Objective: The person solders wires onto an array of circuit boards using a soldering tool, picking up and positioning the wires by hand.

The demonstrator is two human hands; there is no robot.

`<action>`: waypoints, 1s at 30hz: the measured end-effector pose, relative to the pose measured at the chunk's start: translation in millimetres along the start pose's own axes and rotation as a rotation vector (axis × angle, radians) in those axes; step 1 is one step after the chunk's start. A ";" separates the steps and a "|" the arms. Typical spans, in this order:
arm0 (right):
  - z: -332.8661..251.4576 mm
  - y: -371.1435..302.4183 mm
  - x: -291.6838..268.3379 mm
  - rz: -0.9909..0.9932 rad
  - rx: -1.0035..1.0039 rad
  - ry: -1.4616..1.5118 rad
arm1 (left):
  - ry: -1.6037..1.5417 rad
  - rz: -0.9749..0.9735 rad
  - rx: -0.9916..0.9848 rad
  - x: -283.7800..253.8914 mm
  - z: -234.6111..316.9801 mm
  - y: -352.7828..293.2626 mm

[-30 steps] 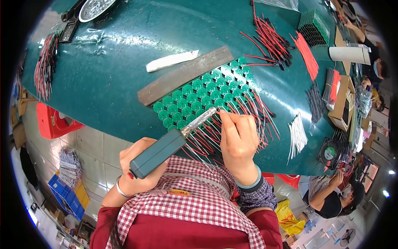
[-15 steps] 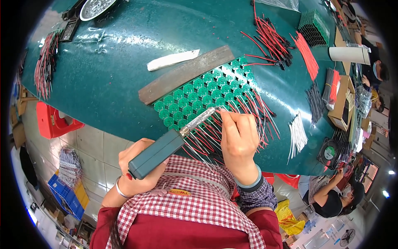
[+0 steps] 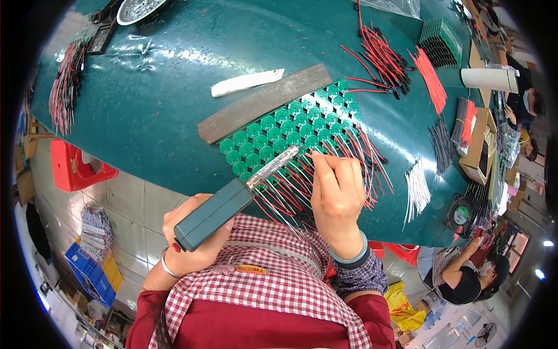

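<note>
My left hand (image 3: 204, 251) is closed around the dark green body of a soldering gun (image 3: 214, 214), whose long metal front end points up and to the right over the board. A panel of small round green circuit boards (image 3: 283, 129) lies on the table. Rows of thin red and white wires (image 3: 286, 196) stick out from its near side toward me. My right hand (image 3: 339, 195) pinches at the panel's near edge with thumb and forefinger, at the end of a thin red wire. The gun's tip is a little left of those fingertips, with a small gap between.
A wooden bar (image 3: 264, 104) lies along the panel's far edge, a white strip (image 3: 247, 82) beyond it. Red wire bundles (image 3: 383, 55), white wires (image 3: 417, 189) and a small fan (image 3: 461, 215) are at the right. A metal dish (image 3: 138, 10) sits far left. Another person (image 3: 459, 279) works at right.
The soldering gun has drawn back slightly to the left, so its tip is now apart from my right fingertips. My right hand has shifted barely to the right.
</note>
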State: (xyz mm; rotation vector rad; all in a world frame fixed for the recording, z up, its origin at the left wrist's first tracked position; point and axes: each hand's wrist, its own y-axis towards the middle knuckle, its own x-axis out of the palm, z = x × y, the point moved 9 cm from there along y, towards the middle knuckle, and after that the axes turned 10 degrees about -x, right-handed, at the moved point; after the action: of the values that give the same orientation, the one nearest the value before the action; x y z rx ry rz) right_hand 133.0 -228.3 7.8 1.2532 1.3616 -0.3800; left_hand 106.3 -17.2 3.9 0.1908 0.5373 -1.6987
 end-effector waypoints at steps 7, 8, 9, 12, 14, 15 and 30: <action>-11.6 -0.2 -7.2 0.076 -0.045 0.061 | -0.018 0.013 -0.011 -2.1 -3.3 -2.4; -12.2 -0.7 -5.7 0.062 -0.035 0.068 | -0.019 0.014 -0.012 -2.3 -3.8 -2.8; -12.2 -1.1 -4.2 0.048 -0.025 0.074 | -0.012 0.016 -0.011 -2.6 -4.4 -3.2; -11.8 -3.3 -0.3 0.035 -0.019 0.083 | -0.005 0.015 -0.011 -3.2 -4.8 -4.3; -11.9 -4.7 1.9 0.031 -0.011 0.091 | -0.005 0.012 -0.011 -3.2 -5.8 -4.7; -11.7 -5.3 2.9 0.028 -0.003 0.097 | 0.002 0.018 0.012 -3.3 -5.5 -5.3; -12.7 -5.6 7.1 -0.002 -0.007 0.085 | -0.011 -0.010 0.008 0.0 -10.5 -6.3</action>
State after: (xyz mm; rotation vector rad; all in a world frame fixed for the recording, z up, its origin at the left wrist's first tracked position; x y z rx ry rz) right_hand 123.8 -216.8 2.5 1.2745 1.4353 -0.3257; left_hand 98.4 -11.8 -3.7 0.1849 0.5242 -1.7108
